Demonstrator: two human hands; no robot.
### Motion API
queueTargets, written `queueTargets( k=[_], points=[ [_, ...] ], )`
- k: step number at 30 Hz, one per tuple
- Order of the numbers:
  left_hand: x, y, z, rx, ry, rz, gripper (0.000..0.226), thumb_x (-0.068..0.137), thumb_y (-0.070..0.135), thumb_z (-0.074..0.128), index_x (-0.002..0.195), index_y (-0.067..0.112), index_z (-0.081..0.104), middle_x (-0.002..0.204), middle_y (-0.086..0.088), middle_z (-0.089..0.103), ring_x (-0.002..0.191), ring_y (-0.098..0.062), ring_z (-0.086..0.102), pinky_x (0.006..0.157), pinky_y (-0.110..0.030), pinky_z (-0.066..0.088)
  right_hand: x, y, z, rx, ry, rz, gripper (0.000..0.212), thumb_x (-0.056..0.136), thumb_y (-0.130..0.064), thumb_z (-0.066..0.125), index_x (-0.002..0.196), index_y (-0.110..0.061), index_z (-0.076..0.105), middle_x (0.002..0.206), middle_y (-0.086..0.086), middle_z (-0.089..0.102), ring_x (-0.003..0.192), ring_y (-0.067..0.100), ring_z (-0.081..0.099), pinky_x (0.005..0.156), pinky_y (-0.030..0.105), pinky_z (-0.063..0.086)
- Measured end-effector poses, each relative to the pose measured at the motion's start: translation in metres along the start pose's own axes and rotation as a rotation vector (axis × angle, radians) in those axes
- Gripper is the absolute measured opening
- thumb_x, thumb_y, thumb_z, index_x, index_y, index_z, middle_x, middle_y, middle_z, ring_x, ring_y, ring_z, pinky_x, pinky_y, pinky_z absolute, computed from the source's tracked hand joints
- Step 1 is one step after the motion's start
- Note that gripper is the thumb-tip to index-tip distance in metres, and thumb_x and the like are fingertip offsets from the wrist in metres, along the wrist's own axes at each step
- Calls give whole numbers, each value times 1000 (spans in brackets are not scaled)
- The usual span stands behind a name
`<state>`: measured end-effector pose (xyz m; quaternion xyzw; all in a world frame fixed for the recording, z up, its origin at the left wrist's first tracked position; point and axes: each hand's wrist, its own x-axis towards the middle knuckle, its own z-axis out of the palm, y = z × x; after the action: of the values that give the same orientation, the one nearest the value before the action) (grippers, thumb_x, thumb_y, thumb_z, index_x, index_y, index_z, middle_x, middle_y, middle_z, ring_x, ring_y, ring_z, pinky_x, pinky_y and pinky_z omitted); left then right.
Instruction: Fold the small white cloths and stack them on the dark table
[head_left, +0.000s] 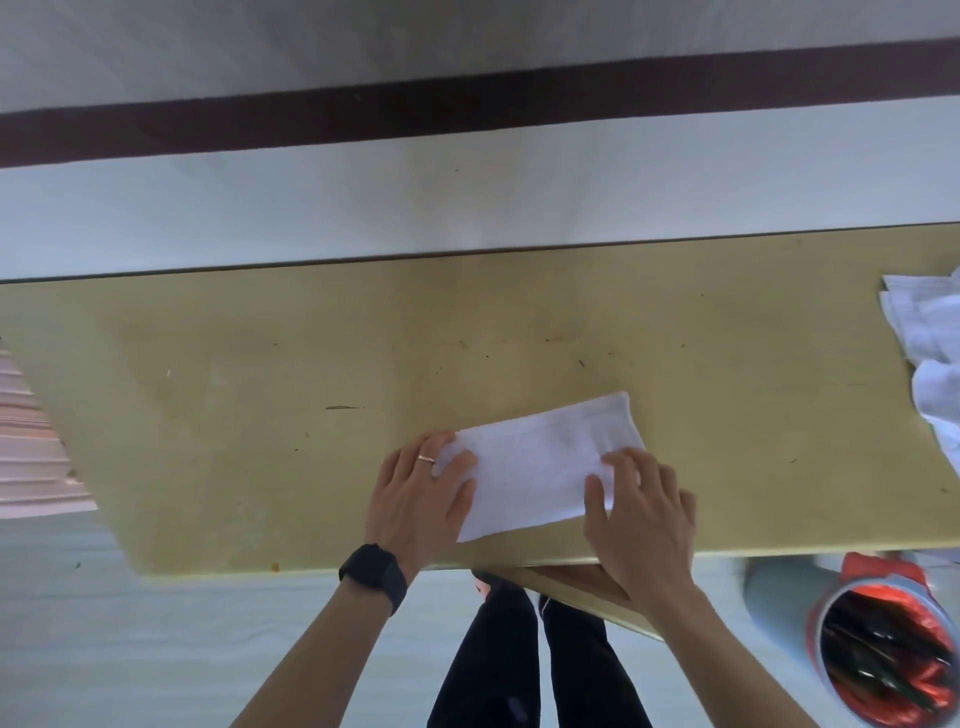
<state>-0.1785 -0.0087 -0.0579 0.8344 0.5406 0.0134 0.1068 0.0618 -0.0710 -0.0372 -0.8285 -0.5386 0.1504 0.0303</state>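
A small white cloth (540, 462), folded into a long rectangle, lies flat near the front edge of the olive-yellow table (260, 395). My left hand (421, 493), with a ring and a black watch on the wrist, presses flat on the cloth's left end. My right hand (644, 519) rests on the cloth's right end, with the fingertips curled around its lower right corner. A loose pile of unfolded white cloths (924, 353) sits at the table's right edge, partly cut off by the frame.
A bin lined with red and black plastic (878, 654) stands on the floor at the lower right, beside the table. My dark-trousered legs (524, 654) show below the table's front edge. A white wall with a dark stripe (467, 109) runs behind the table.
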Motion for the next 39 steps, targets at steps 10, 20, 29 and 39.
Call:
queueTargets(
  k=[10,20,29,39],
  points=[
    [-17,49,-4,-67,-44,-54,26,86,39,59,111,34,66,81,5,67,80,-24,60,71,-35,47,115,-67,-5,-138,-217,-408,55,102,-37,32,154,-21,25,166,-9,8,152,16,-8,122,49,3],
    [-35,23,21,-5,-51,368,63,90,56,56,139,17,55,153,-1,44,142,-22,40,113,-47,32,-12,21,23,123,35,-660,76,87,-50,67,146,-7,45,158,5,35,146,18,33,113,50,35],
    [-64,30,29,-112,174,456,51,97,0,23,108,18,70,118,-1,58,110,-23,59,93,-39,52,-51,55,61,69,202,-742,47,74,-9,85,118,-18,71,128,-5,62,121,16,58,108,40,40],
    [-29,33,-16,-557,-206,-24,17,86,24,68,99,31,76,92,14,70,90,-3,62,81,-16,45,-20,37,6,423,-141,-597,17,89,-24,65,104,-28,72,111,-21,67,103,7,62,87,29,45]
  ],
)
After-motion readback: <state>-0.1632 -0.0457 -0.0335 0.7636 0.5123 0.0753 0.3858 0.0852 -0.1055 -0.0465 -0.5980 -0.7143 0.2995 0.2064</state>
